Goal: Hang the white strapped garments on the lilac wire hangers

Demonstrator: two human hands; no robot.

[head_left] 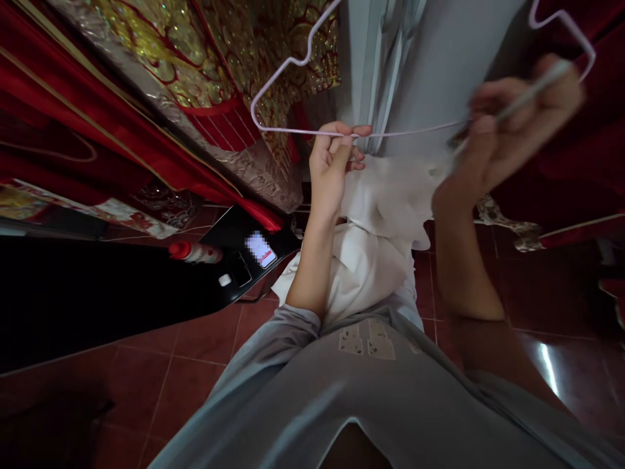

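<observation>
Nr wht cloth | L hand pinching 1 hanger | R hand closed on 1 blurry item

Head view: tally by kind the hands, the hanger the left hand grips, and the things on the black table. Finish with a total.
Hands: 2 (left hand; right hand, blurred)
Hanger: 1
Phone-like devices: 2 (lit phone; dark device)
Red-capped bottle: 1
Small white item, type unclear: 1
Total: 7
</observation>
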